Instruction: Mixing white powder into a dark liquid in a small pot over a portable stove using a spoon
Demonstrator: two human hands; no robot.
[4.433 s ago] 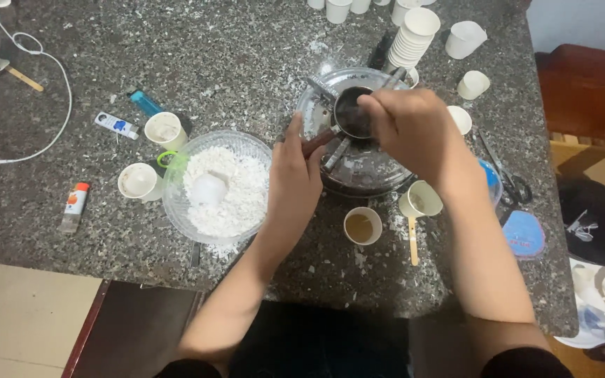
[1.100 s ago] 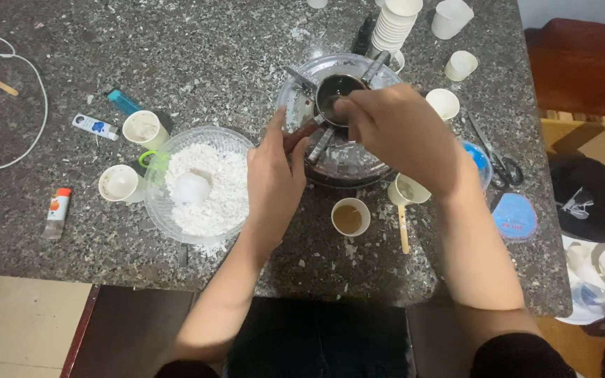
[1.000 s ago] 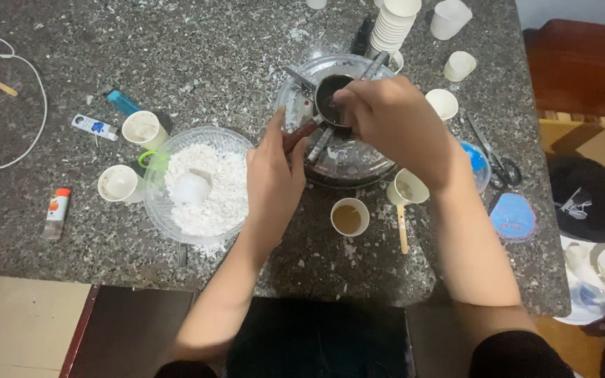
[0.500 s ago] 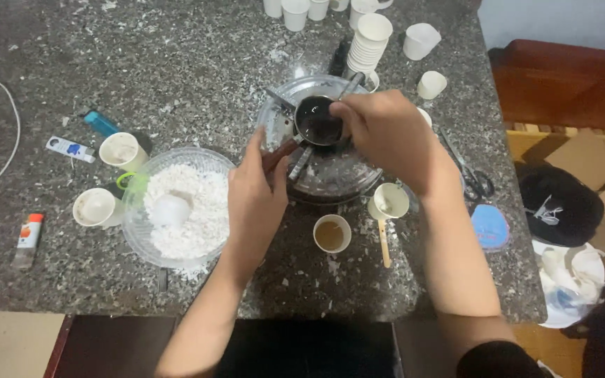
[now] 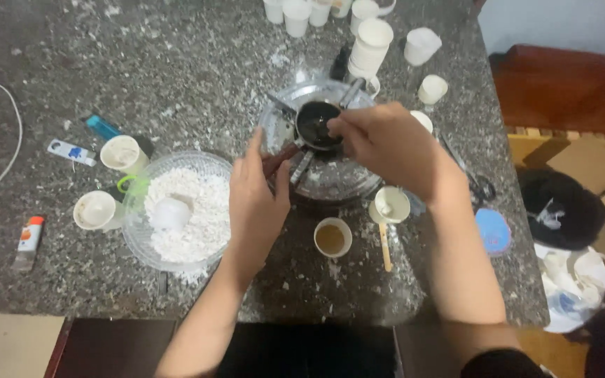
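Counter [image 5: 141, 63]: granite, carrying everything.
Metal tray [image 5: 344, 178]: sitting mid-counter.
Powder bowl [image 5: 176, 210]: lying left of tray.
Right hand [image 5: 386, 143]: fingers pinching together over the ladle.
Left hand [image 5: 257, 199]: gripping ladle's handle.
Small dark ladle [image 5: 316, 124]: resting over the tray.

Lighting: dim, warm indoor, diffuse from overhead; no hard shadows. Soft sheen on round metal tray [image 5: 330, 178] and glass bowl [image 5: 176, 210] rim. Overall soft focus w/ slight motion blur, esp. right hand [image 5: 386, 147]. Speckled counter [image 5: 141, 63] grainy, compression noise. Bottom edge falls to near-black.
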